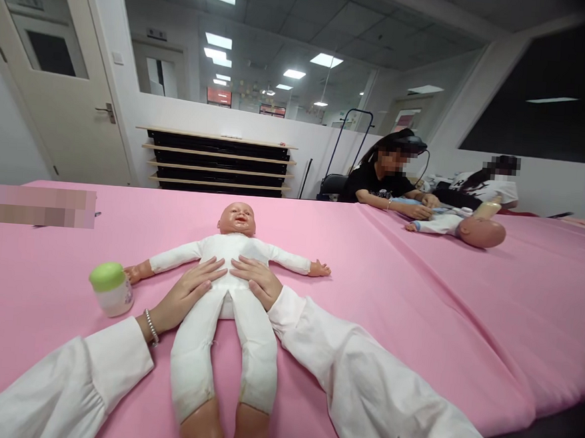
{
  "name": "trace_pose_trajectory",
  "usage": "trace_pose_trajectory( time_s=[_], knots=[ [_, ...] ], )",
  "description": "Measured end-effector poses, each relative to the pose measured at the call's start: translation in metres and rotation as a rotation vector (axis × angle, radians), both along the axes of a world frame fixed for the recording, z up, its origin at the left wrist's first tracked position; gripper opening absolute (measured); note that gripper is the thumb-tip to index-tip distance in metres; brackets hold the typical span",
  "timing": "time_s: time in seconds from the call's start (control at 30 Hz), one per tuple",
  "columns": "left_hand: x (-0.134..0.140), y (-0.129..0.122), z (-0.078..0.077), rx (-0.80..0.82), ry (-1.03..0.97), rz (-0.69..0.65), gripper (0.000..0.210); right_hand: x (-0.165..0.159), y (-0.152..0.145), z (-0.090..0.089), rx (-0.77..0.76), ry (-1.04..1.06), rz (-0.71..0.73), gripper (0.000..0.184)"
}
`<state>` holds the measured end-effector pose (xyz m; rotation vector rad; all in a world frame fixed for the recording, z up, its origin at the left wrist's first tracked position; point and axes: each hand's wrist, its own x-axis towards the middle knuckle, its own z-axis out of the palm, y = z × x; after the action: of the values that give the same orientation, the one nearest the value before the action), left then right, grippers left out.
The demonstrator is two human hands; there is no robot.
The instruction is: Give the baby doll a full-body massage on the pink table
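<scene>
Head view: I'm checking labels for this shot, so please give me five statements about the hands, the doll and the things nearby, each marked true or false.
1. The left hand and the right hand both rest on the doll. True.
2. The right hand wears the bracelet. False: the left hand wears the bracelet.
3. The doll lies face up. True.
4. The lid is off the jar. False: the lid is on the jar.
5. The cloth under the doll is blue. False: the cloth is pink.
</scene>
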<state>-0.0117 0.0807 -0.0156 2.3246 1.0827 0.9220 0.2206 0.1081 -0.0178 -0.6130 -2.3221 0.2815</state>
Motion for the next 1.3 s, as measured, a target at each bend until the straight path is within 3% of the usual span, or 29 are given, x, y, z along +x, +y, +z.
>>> trace_pose_trajectory(
  time_s=[0.1, 0.23, 0.4, 0.47, 0.57, 0.63, 0.7, 0.83, 0.97, 1.13, 1.3],
  knots=[
    [0.001, 0.005, -0.004, -0.095, -0.035, 0.085, 0.046, -0.002, 0.005, -0.004, -0.133, 0.027, -0.103, 0.054],
    [-0.001, 0.016, -0.012, -0.165, -0.152, 0.280, 0.051, -0.006, 0.013, -0.012, -0.288, 0.229, -0.293, 0.055],
    [-0.003, 0.017, -0.011, -0.068, -0.243, 0.448, 0.044, -0.005, 0.013, -0.011, -0.171, 0.521, -0.418, 0.057],
    [-0.002, 0.012, -0.007, -0.008, -0.259, 0.433, 0.041, -0.004, 0.007, -0.006, -0.041, 0.506, -0.358, 0.052],
    [0.001, 0.003, -0.002, 0.089, -0.245, 0.284, 0.038, -0.004, -0.004, 0.002, 0.158, 0.301, -0.116, 0.047],
    [0.003, 0.000, -0.001, 0.112, -0.204, 0.150, 0.037, -0.005, -0.008, 0.004, 0.210, 0.158, 0.031, 0.047],
    [0.004, 0.000, 0.000, 0.078, -0.151, 0.051, 0.037, -0.006, -0.010, 0.005, 0.182, 0.065, 0.074, 0.049],
    [0.004, 0.005, -0.002, -0.025, -0.047, -0.018, 0.044, -0.006, -0.007, 0.004, 0.047, -0.063, -0.006, 0.053],
    [0.002, 0.009, -0.005, -0.087, 0.016, 0.002, 0.049, -0.006, -0.002, 0.004, -0.065, -0.112, -0.044, 0.056],
    [0.001, 0.012, -0.011, -0.127, 0.016, 0.158, 0.052, -0.007, 0.004, -0.002, -0.198, -0.024, -0.180, 0.050],
    [0.000, 0.014, -0.010, 0.031, -0.092, 0.338, 0.046, -0.006, 0.007, -0.010, -0.162, 0.263, -0.293, 0.041]
  ],
)
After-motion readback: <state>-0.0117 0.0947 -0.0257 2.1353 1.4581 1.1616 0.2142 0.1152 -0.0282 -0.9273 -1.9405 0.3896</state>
